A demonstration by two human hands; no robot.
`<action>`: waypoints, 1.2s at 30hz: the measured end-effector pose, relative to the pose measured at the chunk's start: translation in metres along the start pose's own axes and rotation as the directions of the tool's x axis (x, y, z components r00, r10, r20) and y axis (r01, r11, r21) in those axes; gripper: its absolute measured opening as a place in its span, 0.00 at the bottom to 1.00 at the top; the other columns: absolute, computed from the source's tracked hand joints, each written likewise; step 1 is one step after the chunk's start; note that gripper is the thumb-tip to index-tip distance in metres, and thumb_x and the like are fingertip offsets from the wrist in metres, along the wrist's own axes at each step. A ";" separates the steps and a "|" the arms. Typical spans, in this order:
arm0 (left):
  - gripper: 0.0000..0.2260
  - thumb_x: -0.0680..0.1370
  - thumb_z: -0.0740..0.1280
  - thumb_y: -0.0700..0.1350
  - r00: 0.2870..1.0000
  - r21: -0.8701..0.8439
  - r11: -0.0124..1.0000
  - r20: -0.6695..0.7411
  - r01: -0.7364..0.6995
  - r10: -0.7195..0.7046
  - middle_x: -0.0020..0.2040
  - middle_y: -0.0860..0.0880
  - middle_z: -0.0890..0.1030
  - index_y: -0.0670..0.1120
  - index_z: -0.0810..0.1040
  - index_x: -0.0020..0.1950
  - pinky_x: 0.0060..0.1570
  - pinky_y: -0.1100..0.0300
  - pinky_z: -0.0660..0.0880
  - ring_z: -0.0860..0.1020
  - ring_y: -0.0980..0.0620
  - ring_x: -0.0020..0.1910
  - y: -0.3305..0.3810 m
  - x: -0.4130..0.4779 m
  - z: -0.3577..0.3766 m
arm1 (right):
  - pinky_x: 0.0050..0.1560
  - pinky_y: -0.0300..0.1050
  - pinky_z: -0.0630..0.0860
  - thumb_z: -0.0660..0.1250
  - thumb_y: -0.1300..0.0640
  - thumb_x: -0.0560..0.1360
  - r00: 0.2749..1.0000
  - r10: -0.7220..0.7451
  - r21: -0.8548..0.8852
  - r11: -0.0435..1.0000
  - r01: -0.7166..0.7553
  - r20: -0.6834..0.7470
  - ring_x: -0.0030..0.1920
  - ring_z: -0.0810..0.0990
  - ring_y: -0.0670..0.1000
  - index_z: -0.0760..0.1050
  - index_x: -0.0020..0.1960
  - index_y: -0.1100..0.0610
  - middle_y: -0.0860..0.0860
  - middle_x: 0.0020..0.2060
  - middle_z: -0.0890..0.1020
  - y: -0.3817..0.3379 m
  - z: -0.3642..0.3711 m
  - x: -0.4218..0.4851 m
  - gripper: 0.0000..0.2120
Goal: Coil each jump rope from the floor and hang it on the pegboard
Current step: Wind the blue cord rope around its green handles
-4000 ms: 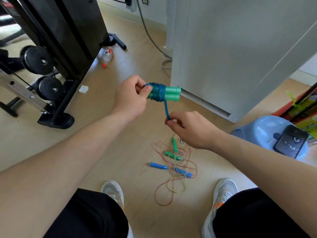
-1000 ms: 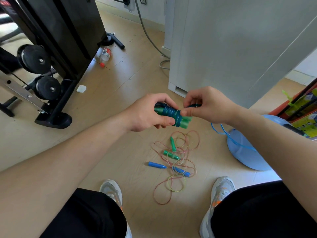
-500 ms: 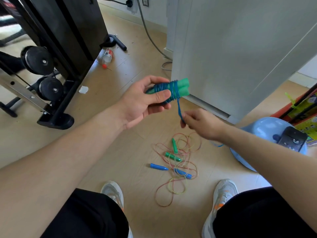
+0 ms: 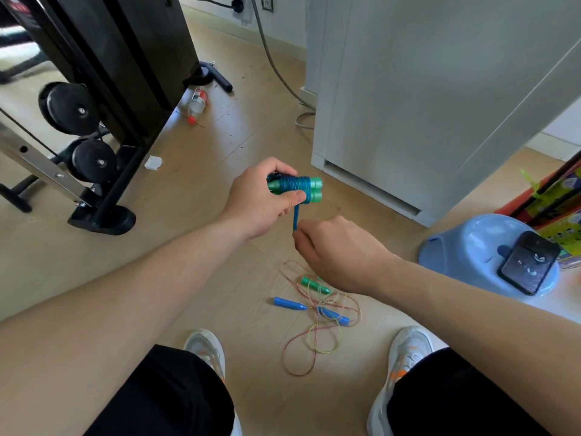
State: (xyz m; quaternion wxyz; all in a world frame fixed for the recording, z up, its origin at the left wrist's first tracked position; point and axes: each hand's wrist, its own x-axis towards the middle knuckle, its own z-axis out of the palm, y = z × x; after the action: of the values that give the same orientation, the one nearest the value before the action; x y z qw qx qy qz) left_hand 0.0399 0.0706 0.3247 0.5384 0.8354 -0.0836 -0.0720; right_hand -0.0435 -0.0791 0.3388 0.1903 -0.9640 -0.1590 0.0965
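A person looks down at their own two bare hands above a pale wood-grain floor point(image 4: 245, 146). The left hand point(image 4: 261, 199) is closed around a pair of smooth green plastic handles point(image 4: 314, 190), which lie side by side and are bound tightly by many turns of glossy blue cord point(image 4: 295, 184). A short length of that cord drops straight down to the right hand point(image 4: 336, 253), whose thumb and fingertips pinch it just below the bundle.

Between the person's grey and orange sneakers point(image 4: 405, 350), more jump ropes point(image 4: 317, 313) lie on the floor in a loose tangle: thin red and yellow-green cords, two tapered blue handles and a green one.

To the left stands black gym equipment point(image 4: 103, 89) with round rubber wheels and a steel bar. A small clear bottle point(image 4: 196, 103) with a red cap and red label lies beside it; its writing is too small to read. A white cabinet point(image 4: 424, 89) fills the upper right, with a grey cable point(image 4: 276, 70) running beside it. At right, a dark phone point(image 4: 528, 262) rests on a rounded light-blue plastic stool point(image 4: 465, 247), next to yellow printed packaging point(image 4: 556, 196) with illegible text.
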 end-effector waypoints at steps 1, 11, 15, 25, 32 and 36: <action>0.13 0.72 0.77 0.40 1.000 0.006 1.000 0.024 0.003 -0.003 0.42 0.47 0.82 0.52 0.79 0.51 0.40 0.51 0.82 0.80 0.50 0.31 -0.002 0.000 0.000 | 0.34 0.49 0.70 0.53 0.49 0.83 1.000 -0.007 0.045 0.999 0.007 -0.021 0.32 0.73 0.54 0.66 0.38 0.52 0.50 0.30 0.73 0.003 -0.003 0.001 0.16; 0.15 0.75 0.73 0.34 0.941 -0.186 0.980 0.338 0.068 -0.001 0.43 0.50 0.84 0.52 0.82 0.56 0.40 0.57 0.81 0.81 0.48 0.36 0.017 -0.007 0.012 | 0.31 0.35 0.64 0.60 0.54 0.83 0.965 0.091 0.197 0.980 -0.042 -0.245 0.31 0.72 0.43 0.78 0.44 0.55 0.45 0.28 0.73 0.055 -0.049 0.012 0.12; 0.19 0.72 0.75 0.33 0.927 -0.110 0.993 0.368 -0.039 0.077 0.39 0.55 0.84 0.57 0.81 0.50 0.36 0.60 0.78 0.79 0.56 0.34 0.024 -0.009 0.014 | 0.30 0.36 0.63 0.63 0.51 0.82 0.970 0.088 0.173 0.984 -0.049 -0.229 0.30 0.72 0.43 0.79 0.43 0.55 0.46 0.27 0.74 0.065 -0.049 0.013 0.12; 0.16 0.67 0.81 0.41 0.930 -0.064 0.996 0.359 -0.058 0.077 0.38 0.51 0.82 0.51 0.78 0.47 0.32 0.61 0.74 0.78 0.55 0.33 0.029 -0.014 0.014 | 0.30 0.36 0.64 0.69 0.44 0.76 0.956 0.067 0.206 0.979 -0.007 -0.286 0.29 0.71 0.44 0.79 0.38 0.55 0.46 0.27 0.74 0.071 -0.050 0.018 0.15; 0.16 0.69 0.80 0.40 0.912 -0.052 0.996 0.401 -0.074 0.089 0.49 0.48 0.82 0.52 0.78 0.51 0.45 0.54 0.82 0.82 0.52 0.42 0.030 -0.015 0.008 | 0.27 0.32 0.60 0.68 0.46 0.77 0.987 0.117 0.447 0.893 -0.056 -0.110 0.24 0.64 0.42 0.75 0.38 0.60 0.41 0.21 0.67 0.088 -0.047 0.020 0.19; 0.12 0.73 0.75 0.35 0.917 -0.176 0.984 0.396 0.022 0.050 0.46 0.45 0.82 0.48 0.78 0.51 0.36 0.58 0.78 0.81 0.49 0.35 0.037 -0.018 0.008 | 0.30 0.35 0.67 0.64 0.40 0.73 0.986 0.156 0.639 0.764 -0.089 -0.049 0.29 0.66 0.46 0.74 0.44 0.69 0.50 0.28 0.69 0.093 -0.042 0.020 0.29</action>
State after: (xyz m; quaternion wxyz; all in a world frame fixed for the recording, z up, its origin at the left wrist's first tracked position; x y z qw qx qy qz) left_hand 0.0184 0.0529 0.3558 0.5825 0.7514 -0.1908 -0.2441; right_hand 0.0103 -0.1678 0.3378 0.5053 -0.8550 -0.0439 0.1087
